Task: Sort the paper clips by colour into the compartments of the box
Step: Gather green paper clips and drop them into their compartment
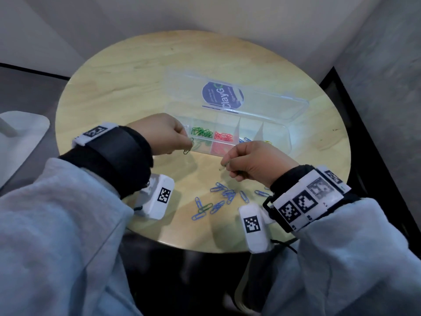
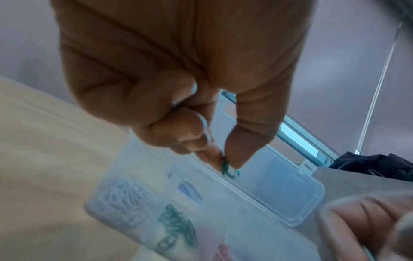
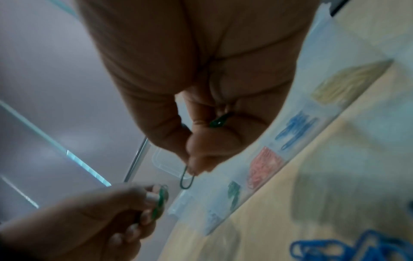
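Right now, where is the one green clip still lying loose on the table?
In the head view, the loose green clip lies on the table near its front edge, at the left end of the scattered blue clips, between the two wrists.

Both wrist pictures are blurry. In the head picture, the right hand (image 1: 252, 161) hides most of the clip (image 1: 222, 167) it pinches, and also covers the near part of the box (image 1: 282, 142) at middle right. The left hand (image 1: 159, 133) hides the box's left end. The words on the lid sticker (image 1: 222, 95) are mostly too small to read. The sleeves (image 1: 57, 236) run off the bottom edge.
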